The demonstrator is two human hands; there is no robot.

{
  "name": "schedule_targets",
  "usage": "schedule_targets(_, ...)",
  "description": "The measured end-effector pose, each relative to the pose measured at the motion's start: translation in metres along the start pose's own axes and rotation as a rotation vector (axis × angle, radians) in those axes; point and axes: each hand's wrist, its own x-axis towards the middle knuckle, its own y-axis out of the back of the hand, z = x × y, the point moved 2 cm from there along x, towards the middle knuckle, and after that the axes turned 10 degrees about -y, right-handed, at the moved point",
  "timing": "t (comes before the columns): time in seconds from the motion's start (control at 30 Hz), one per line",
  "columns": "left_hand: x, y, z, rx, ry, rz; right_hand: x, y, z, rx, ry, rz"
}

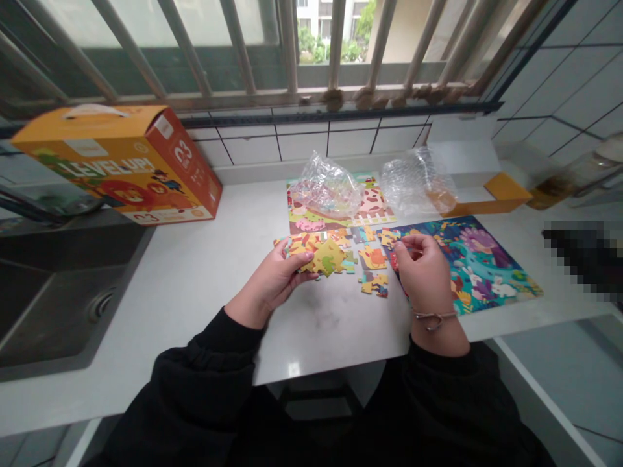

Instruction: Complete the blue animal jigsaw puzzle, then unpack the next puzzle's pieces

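My left hand [285, 275] is closed around several jigsaw puzzle pieces [329, 256], mostly yellow with some green, held just above the counter. In my right hand [424, 266], thumb and fingertips pinch a single puzzle piece [389, 238] over the left edge of a dark blue finished picture [479, 259] with rabbits. Between the hands, loose pieces lie on the counter: one with an orange figure [373, 258], another below it [374, 284]. Part of the pieces by my left hand is hidden under its fingers.
An orange puzzle box [131, 168] stands at the back left beside the dark sink [63, 292]. Crumpled clear plastic [326, 185] covers part of a farm picture [306, 220]. More bubble wrap [416, 181] and an opened orange-and-white box [487, 198] sit at the back right.
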Motion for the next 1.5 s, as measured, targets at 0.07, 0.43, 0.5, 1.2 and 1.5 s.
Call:
schedule_targets(0.07, 0.000, 0.000, 0.000, -0.002, -0.003, -0.002, -0.007, 0.002, -0.007, -0.080, 0.050, -0.031)
schedule_targets(0.43, -0.006, -0.006, -0.003, 0.060, 0.031, -0.081, -0.060, -0.030, -0.039, 0.260, 0.010, -0.744)
schedule_targets(0.5, -0.005, -0.005, -0.004, 0.069, 0.032, -0.076, -0.055, -0.026, -0.037, 0.272, -0.008, -0.718)
schedule_targets(1.2, -0.009, -0.005, -0.002, 0.016, 0.120, -0.126, -0.060, -0.015, -0.044, 0.032, 0.203, -0.453)
schedule_targets(1.5, -0.010, -0.005, -0.005, 0.040, 0.113, -0.163, -0.064, -0.034, -0.033, 0.270, -0.010, -0.633)
